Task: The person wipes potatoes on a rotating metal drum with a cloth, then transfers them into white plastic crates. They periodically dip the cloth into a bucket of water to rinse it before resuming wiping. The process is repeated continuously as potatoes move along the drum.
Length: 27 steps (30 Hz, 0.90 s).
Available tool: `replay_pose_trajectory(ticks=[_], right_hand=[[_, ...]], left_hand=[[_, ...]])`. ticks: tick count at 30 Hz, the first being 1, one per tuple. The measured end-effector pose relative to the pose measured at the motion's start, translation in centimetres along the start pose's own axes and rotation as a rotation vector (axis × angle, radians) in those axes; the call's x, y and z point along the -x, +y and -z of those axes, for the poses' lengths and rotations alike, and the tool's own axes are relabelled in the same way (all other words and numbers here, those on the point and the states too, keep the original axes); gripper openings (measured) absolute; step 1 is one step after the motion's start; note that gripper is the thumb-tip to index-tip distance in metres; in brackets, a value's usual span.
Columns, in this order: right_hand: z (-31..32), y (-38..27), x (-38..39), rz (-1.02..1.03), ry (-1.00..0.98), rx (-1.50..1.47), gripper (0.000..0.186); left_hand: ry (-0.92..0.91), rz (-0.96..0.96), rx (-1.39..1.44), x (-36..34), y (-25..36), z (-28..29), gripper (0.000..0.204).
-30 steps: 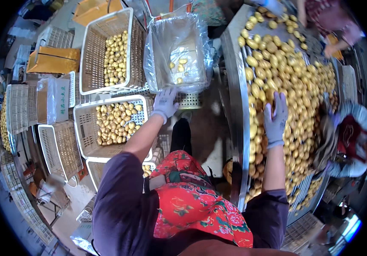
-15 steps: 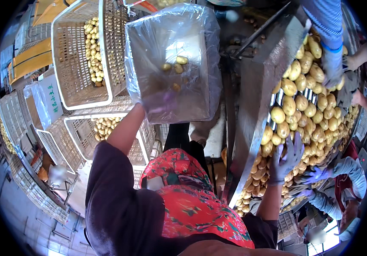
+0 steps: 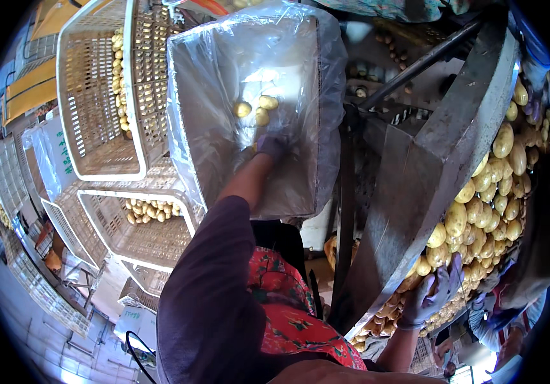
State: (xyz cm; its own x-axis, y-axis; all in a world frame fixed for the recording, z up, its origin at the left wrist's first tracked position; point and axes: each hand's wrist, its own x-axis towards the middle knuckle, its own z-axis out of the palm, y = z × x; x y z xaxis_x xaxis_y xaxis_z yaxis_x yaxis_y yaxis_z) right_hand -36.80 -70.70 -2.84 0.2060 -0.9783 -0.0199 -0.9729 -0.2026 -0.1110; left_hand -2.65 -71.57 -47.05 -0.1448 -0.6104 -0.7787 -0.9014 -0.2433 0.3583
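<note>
heaped potatoes (image 3: 456,219) and plastic crates (image 3: 150,70) show a packing shed.

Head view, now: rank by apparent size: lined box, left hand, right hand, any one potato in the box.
1. Lined box
2. Right hand
3. Left hand, dim and indistinct
4. Potato; the three clearest look alike, so unranked

A slotted crate (image 3: 83,83) stands near orange boxes (image 3: 31,88).
</note>
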Motion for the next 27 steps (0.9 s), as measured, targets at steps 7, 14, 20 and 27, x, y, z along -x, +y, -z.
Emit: replay_pose_trajectory(ticks=[7, 14, 20, 27], right_hand=[[-3.8, 4.6, 8.3, -0.412, 0.065, -0.418, 0.043], [-4.9, 8.0, 6.3, -0.447, -0.025, -0.301, 0.038], [-0.9, 2.0, 0.1, -0.057, 0.139, -0.129, 0.033], [3.0, 0.9, 6.8, -0.153, 0.234, -0.677, 0.04]], left_hand=[[0.203, 0.155, 0.597, 7.9, 0.0, 7.2, 0.02], [0.113, -0.371, 1.976, 32.3, -2.5, 11.5, 0.053], [0.089, -0.349, 1.89, 42.5, -11.1, 12.8, 0.031], [0.55, -0.391, 0.755, 41.5, -19.2, 22.4, 0.027]])
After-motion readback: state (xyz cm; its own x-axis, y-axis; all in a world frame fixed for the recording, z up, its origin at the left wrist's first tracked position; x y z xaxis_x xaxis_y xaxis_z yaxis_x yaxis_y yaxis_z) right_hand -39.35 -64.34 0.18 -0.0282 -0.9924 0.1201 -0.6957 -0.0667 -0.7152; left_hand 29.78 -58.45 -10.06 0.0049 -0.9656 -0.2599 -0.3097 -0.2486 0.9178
